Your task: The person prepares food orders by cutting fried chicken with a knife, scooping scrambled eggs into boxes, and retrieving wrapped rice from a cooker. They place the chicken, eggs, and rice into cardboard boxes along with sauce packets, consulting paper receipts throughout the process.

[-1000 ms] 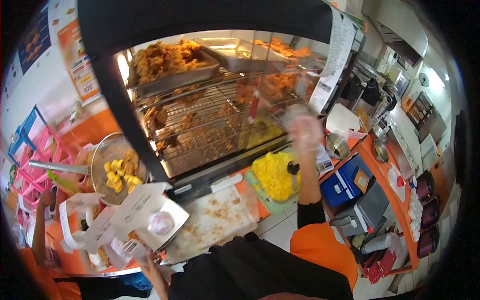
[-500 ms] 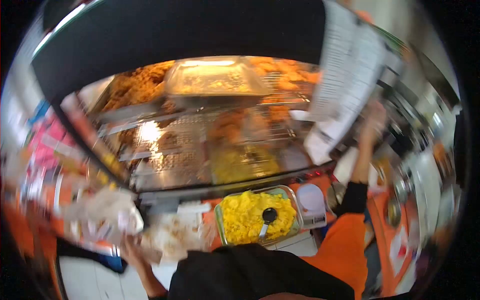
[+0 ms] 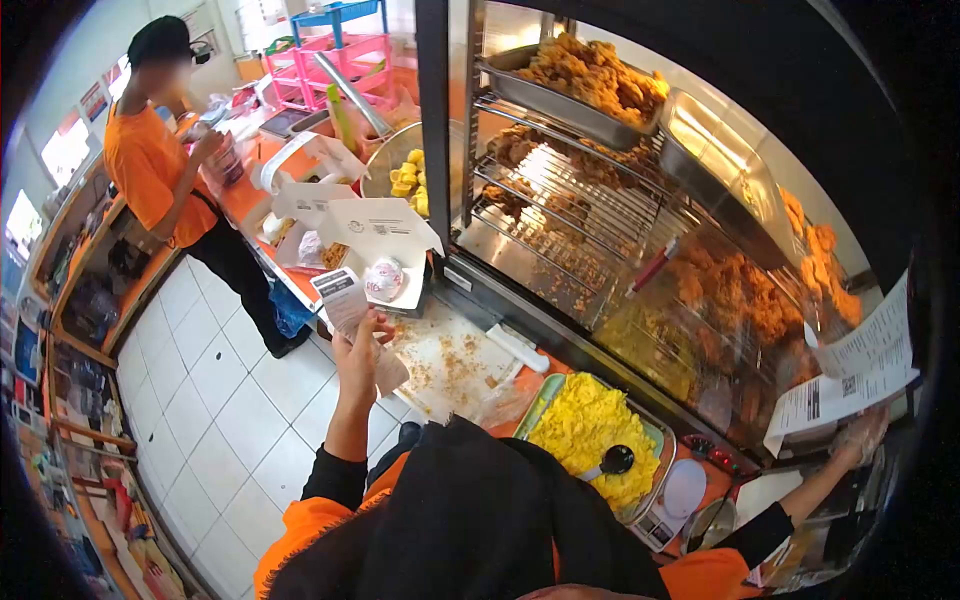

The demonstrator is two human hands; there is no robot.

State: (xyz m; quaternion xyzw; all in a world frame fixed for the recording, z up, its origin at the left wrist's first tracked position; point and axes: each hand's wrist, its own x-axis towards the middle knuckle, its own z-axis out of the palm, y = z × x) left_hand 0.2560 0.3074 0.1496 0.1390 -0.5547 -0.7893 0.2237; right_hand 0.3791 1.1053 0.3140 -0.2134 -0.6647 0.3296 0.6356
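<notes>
The slip (image 3: 345, 298) is white with black print, and so are the hanging sheets (image 3: 850, 385). The rice (image 3: 585, 435) is bright yellow in a pale green tray (image 3: 532, 408), with a black scoop (image 3: 615, 460) on it. The fried chicken (image 3: 595, 75) is golden brown. The worktop (image 3: 248, 205) is orange, the boxes (image 3: 385, 230) white and the crates (image 3: 345, 55) pink. The floor tiles (image 3: 230, 400) are white with a dark grid. The co-worker's shirt (image 3: 140, 160) is orange and the cap (image 3: 160, 38) black.
</notes>
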